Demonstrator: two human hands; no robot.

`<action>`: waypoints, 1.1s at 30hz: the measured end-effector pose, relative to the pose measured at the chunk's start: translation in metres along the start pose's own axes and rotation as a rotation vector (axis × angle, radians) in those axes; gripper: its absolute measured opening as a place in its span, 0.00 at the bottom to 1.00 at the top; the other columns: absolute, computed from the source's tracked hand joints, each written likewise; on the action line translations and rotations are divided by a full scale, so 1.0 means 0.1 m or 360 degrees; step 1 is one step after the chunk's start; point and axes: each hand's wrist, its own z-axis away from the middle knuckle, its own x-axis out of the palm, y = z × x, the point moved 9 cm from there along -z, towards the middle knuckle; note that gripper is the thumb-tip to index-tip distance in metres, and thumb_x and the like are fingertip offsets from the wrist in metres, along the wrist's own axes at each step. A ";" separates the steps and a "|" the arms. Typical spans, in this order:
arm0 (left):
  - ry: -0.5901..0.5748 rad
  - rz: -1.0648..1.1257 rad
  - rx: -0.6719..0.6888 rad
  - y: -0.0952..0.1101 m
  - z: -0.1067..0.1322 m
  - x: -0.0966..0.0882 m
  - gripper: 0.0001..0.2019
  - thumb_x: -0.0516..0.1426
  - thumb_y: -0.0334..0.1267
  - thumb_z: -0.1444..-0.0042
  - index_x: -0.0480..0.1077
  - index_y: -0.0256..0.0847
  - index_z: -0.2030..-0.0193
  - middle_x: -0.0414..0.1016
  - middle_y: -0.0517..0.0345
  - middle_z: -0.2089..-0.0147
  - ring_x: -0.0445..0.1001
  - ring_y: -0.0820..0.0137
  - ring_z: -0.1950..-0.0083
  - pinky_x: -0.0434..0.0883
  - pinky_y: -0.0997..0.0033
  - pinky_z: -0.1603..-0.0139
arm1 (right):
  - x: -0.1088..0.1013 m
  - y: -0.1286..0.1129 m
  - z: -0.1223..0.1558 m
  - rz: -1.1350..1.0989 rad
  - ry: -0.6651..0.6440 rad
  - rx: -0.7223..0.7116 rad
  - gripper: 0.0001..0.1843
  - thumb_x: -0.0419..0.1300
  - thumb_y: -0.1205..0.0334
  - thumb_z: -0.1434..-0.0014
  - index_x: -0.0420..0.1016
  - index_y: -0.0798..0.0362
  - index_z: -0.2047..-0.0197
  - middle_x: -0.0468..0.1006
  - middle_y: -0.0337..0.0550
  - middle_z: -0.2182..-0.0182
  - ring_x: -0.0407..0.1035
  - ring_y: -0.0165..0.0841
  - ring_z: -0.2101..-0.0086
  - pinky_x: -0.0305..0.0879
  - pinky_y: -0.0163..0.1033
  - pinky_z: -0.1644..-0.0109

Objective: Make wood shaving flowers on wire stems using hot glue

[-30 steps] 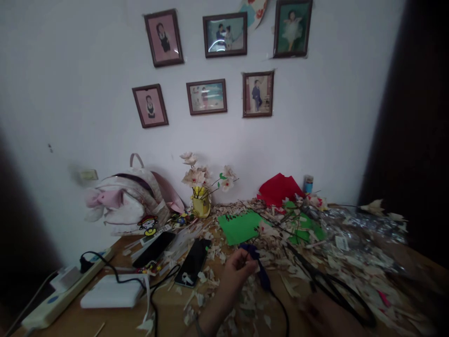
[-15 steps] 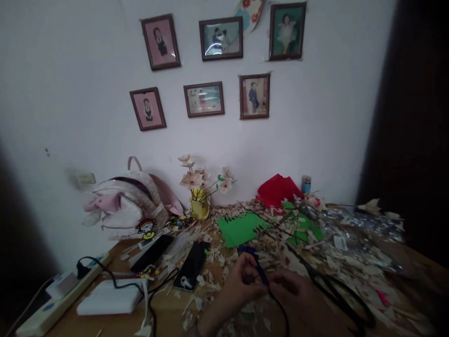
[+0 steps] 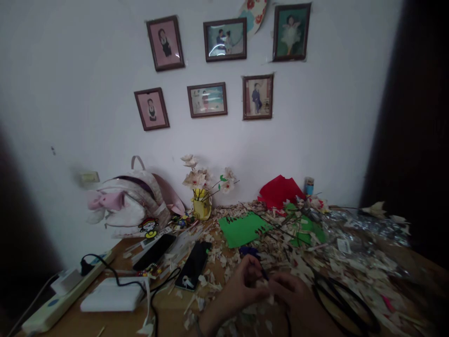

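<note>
Left hand (image 3: 247, 283): thumb and forefinger pinching a small pale piece (image 3: 261, 283), low in the middle of the view.
Right hand (image 3: 293, 290): fingers bent, tips meeting at that piece; whether they grip it, I cannot tell.
Pale piece: between both hands' fingertips, above the littered table (image 3: 168, 316).
Blue tool (image 3: 248, 251): just beyond the left hand, partly hidden.
Scissors (image 3: 358, 296): black handles beside the right hand.
Green sheet (image 3: 240, 231): beyond the blue tool.
Phone (image 3: 194, 266): left of the hands.
</note>
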 end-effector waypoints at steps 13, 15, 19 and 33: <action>0.0298 -0.0033 0.0125 0.02 -0.07 -0.22 0.20 0.66 0.49 0.61 0.59 0.39 0.76 0.57 0.68 0.78 0.51 0.78 0.76 0.49 0.76 0.75 | 0.06 0.06 0.01 -0.0095 0.0106 -0.0175 0.15 0.61 0.47 0.54 0.72 0.51 0.76 0.71 0.36 0.80 0.66 0.33 0.75 0.62 0.35 0.71; 0.0307 -0.0028 0.0164 0.04 -0.06 -0.23 0.19 0.65 0.48 0.59 0.60 0.39 0.75 0.58 0.67 0.77 0.51 0.78 0.76 0.50 0.76 0.75 | 0.09 0.06 0.01 -0.0106 0.0108 -0.0175 0.14 0.60 0.48 0.53 0.71 0.51 0.76 0.71 0.36 0.79 0.66 0.33 0.75 0.62 0.35 0.71; 0.0305 0.0050 0.0192 0.01 -0.08 -0.21 0.19 0.66 0.48 0.61 0.62 0.39 0.72 0.60 0.65 0.74 0.56 0.76 0.72 0.53 0.76 0.71 | 0.10 0.02 0.02 -0.0125 0.0146 -0.0151 0.15 0.59 0.48 0.50 0.72 0.51 0.75 0.72 0.37 0.78 0.66 0.33 0.73 0.62 0.35 0.68; 0.0514 -0.0307 0.0152 0.07 -0.03 -0.25 0.16 0.60 0.49 0.55 0.61 0.40 0.73 0.56 0.67 0.76 0.55 0.75 0.73 0.54 0.75 0.72 | 0.09 0.08 -0.03 -0.0254 0.0270 -0.0138 0.11 0.62 0.52 0.55 0.73 0.51 0.75 0.72 0.35 0.79 0.66 0.32 0.74 0.62 0.34 0.69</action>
